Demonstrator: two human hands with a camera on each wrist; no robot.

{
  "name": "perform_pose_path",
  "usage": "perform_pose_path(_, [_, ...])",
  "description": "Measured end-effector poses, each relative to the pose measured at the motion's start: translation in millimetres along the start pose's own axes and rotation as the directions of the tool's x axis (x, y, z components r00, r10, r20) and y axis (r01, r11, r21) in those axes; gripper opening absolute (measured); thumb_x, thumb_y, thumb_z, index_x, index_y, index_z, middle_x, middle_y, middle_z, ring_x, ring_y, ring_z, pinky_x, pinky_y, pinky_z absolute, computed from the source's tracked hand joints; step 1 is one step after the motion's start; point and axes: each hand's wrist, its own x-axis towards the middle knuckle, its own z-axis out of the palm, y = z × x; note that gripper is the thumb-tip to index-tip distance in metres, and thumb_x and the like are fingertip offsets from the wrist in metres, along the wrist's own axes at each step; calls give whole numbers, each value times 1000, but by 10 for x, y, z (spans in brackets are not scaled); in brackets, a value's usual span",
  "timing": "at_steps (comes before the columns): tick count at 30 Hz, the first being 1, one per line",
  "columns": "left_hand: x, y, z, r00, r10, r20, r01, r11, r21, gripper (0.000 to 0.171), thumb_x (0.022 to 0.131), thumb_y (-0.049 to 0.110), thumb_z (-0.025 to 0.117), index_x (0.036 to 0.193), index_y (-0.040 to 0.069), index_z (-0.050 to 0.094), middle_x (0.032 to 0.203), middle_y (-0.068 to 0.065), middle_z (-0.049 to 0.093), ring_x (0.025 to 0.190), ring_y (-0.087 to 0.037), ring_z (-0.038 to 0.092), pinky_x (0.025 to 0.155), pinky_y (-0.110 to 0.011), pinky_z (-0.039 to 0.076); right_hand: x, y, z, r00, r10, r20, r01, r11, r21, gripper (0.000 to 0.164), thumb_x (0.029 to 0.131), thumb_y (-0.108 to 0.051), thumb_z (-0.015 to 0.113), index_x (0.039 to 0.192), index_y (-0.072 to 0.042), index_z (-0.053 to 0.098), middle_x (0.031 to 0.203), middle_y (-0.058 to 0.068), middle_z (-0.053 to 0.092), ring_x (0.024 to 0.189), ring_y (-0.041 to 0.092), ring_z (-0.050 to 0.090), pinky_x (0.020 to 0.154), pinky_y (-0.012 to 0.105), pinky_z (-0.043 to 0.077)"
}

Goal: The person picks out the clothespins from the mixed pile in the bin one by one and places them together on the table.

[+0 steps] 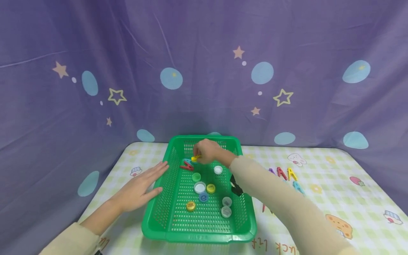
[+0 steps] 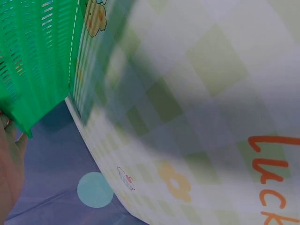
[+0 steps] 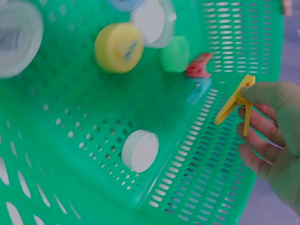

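My right hand (image 1: 206,151) reaches into the far end of a green plastic basket (image 1: 197,237) and pinches a yellow clothespin (image 3: 238,101) between thumb and fingers. Just beside it in the basket lie a red clothespin (image 1: 187,165) and a blue clothespin (image 1: 188,161). At the basket's left rim, my left hand (image 1: 140,186) rests with its fingers straight. Bottle caps are spread over the basket floor: a green cap (image 1: 196,177), a yellow cap (image 1: 210,188), a white cap (image 3: 140,151), a blue cap (image 1: 203,197) and several others.
Right of the basket, more clothespins lie on the checkered tablecloth (image 1: 318,212), among them a red clothespin (image 1: 282,173), a yellow clothespin (image 1: 291,174) and a blue clothespin (image 1: 298,187). My right forearm partly covers that group. A purple patterned curtain (image 1: 204,53) hangs behind the table.
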Motion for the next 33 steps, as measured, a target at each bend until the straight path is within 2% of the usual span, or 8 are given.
perform_pose_path(8, [-15,-1,9,1000,-8,6,8,1000,1,65,96,34,56,152,15,30,160,-6,28,145,-33,32,110,-57,35,-113,-3,-235,982,-159,-98,170,979,116,9,82,-11,70,90,-9,71,88,6,75,78,15,70,70,21,56])
perform_pose_path(14, [-18,-7,17,1000,-13,6,13,1000,0,65,96,34,55,152,16,30,160,-6,28,145,-33,32,111,-57,35,-196,38,-331,986,-130,-102,155,940,305,9,83,-10,70,92,-7,71,88,8,76,78,14,72,70,20,57])
perform_pose_path(16, [-17,-10,20,1000,-13,9,13,1000,2,65,96,34,55,152,16,29,160,-6,28,144,-34,32,110,-57,35,-229,55,-348,995,-79,-57,97,887,451,11,85,-10,69,95,-5,70,89,10,75,78,14,71,72,24,57])
perform_pose_path(19, [-14,-13,18,1000,-14,9,14,1000,2,65,96,35,55,152,16,29,160,-6,28,144,-35,32,110,-58,35,-289,65,-383,1000,4,19,-16,754,657,16,86,-11,69,100,-3,69,89,8,74,79,13,69,76,28,56])
perform_pose_path(21, [-13,-16,15,1000,-16,6,16,1000,2,65,96,35,55,152,16,29,160,-6,28,144,-35,32,110,-59,35,-328,73,-400,998,41,57,-70,661,747,18,87,-12,69,102,-3,67,89,6,74,79,12,68,78,31,55])
perform_pose_path(23, [-12,-18,13,1000,-18,4,18,1000,4,65,96,35,55,153,16,29,160,-6,27,144,-35,32,110,-59,35,-373,81,-409,996,54,75,-93,609,788,19,88,-13,68,104,-4,67,90,5,73,80,11,67,77,30,55])
perform_pose_path(27, [-9,-21,19,1000,-12,3,12,1000,7,65,96,36,55,153,17,29,160,-6,27,144,-34,32,110,-58,35,-472,109,-395,996,36,85,-91,533,841,18,89,-11,67,105,-3,65,90,4,73,82,16,68,77,30,55])
perform_pose_path(33, [4,-18,21,1000,0,-3,0,1000,4,65,96,35,56,152,15,30,160,-7,28,144,-35,33,109,-59,36,-676,147,-390,996,7,89,-82,460,884,21,91,-5,63,110,-1,62,85,-7,71,81,15,68,79,29,56])
